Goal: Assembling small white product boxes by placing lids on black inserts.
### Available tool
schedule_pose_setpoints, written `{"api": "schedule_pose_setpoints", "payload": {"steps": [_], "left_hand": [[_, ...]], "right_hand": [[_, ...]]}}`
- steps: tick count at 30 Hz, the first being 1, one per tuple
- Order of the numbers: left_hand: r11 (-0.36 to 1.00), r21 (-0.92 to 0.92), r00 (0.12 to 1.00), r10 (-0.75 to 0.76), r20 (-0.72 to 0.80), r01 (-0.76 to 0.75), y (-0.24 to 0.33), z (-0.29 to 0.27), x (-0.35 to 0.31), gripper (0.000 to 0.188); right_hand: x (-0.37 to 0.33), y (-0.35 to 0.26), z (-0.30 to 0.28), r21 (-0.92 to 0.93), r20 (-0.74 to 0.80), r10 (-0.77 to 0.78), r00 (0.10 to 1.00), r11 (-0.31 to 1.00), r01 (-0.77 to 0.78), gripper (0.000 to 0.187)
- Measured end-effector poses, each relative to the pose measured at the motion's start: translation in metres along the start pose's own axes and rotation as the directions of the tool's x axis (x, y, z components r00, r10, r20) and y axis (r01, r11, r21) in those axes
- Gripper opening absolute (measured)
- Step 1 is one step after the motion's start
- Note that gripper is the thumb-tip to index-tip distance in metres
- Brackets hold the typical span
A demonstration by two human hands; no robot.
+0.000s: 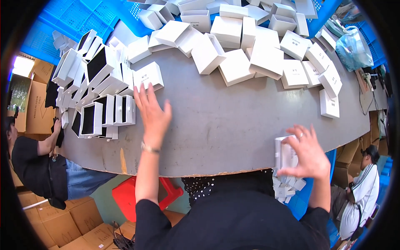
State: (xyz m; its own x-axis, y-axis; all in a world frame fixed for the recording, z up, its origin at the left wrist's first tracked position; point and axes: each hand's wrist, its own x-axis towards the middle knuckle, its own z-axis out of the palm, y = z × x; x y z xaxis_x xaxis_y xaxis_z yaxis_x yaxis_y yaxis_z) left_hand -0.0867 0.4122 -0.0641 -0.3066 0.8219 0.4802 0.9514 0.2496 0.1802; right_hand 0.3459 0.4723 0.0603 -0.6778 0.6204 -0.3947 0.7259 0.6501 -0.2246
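My left hand (152,112) reaches out over the grey table with its fingers stretched and apart. Its fingertips come up to the lower edge of a white lidded box (149,76); whether they touch it I cannot tell. At the table's right front edge, my right hand (307,152) spans a small white box (287,153) between thumb and index finger, the other fingers spread. Left of my left hand lie several open white box trays with black lining (91,118), stacked and leaning on one another.
White box sleeves (231,66) lie heaped along the table's far side, before a blue crate (133,16). Below the right edge, a blue bin (298,204) holds white boxes. A red stool (125,198) stands under the front edge. One person (39,162) works at left; another (360,200) sits at right.
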Motion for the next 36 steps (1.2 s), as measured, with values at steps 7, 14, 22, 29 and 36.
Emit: {"api": "schedule_pose_setpoints", "payload": {"steps": [7, 14, 22, 29, 36], "left_hand": [[0.987, 0.1, 0.988, 0.114, 0.107, -0.125, 0.03, 0.012, 0.017, 0.055], [0.925, 0.29, 0.952, -0.171, -0.256, 0.244, -0.016, -0.083, -0.035, 0.066], [0.953, 0.187, 0.946, -0.183, -0.266, 0.237, -0.071, -0.09, -0.029, 0.05], [0.994, -0.104, 0.948, -0.017, -0.319, -0.017, -0.049, -0.124, -0.043, 0.009], [0.881, -0.473, 0.926, 0.184, 0.329, -0.007, -0.013, -0.119, -0.116, 0.02]], "right_hand": [[0.251, -0.023, 0.002, -0.133, -0.809, -0.267, 0.523, 0.951, 0.281, 0.045], [0.199, -0.091, -0.054, -0.484, -0.089, -0.613, 0.785, 0.715, 0.504, 0.02], [0.172, -0.109, 0.0, -0.324, 0.055, -0.757, 0.651, 0.603, 0.729, 0.039], [0.19, -0.051, 0.009, 0.004, -0.231, -0.515, 0.826, 0.848, 0.53, 0.095], [0.128, -0.122, 0.017, 0.209, -0.062, -0.911, 0.408, 0.388, 0.898, 0.078]]}}
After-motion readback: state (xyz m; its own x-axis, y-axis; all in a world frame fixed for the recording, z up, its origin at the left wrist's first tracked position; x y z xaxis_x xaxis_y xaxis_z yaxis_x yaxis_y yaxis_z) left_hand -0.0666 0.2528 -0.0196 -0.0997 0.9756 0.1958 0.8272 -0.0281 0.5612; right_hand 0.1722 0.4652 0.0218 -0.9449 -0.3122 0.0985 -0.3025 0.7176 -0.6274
